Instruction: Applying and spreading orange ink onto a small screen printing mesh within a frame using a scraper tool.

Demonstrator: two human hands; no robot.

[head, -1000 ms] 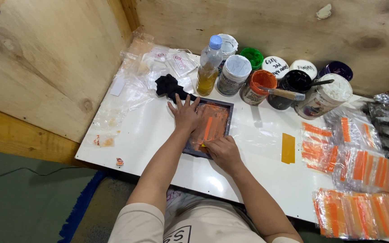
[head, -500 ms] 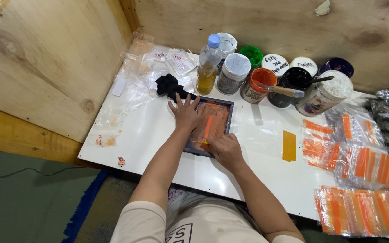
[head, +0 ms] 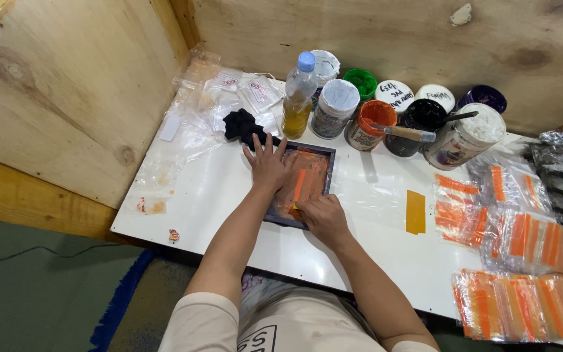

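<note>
A small dark-framed printing screen point(head: 324, 156) smeared with orange ink lies on the white table point(head: 216, 189). My left hand point(head: 268, 163) presses flat on the frame's left side, fingers spread. My right hand point(head: 320, 215) is closed at the frame's near edge on a small tool, mostly hidden by the fingers; only a yellowish tip shows. Orange stripes show on the screen mesh between the two hands.
Several paint pots stand behind the frame: an open orange pot point(head: 369, 124) with a wooden-handled tool, a black pot point(head: 415, 124), a plastic bottle point(head: 298, 98) of yellow liquid. A black cloth point(head: 242, 125) lies left. Bags of orange strips point(head: 522, 234) and one yellow-orange strip point(head: 416, 212) lie right.
Both hands stay on the frame in nearly the same pose. The view has shifted slightly; nothing else has visibly moved.
</note>
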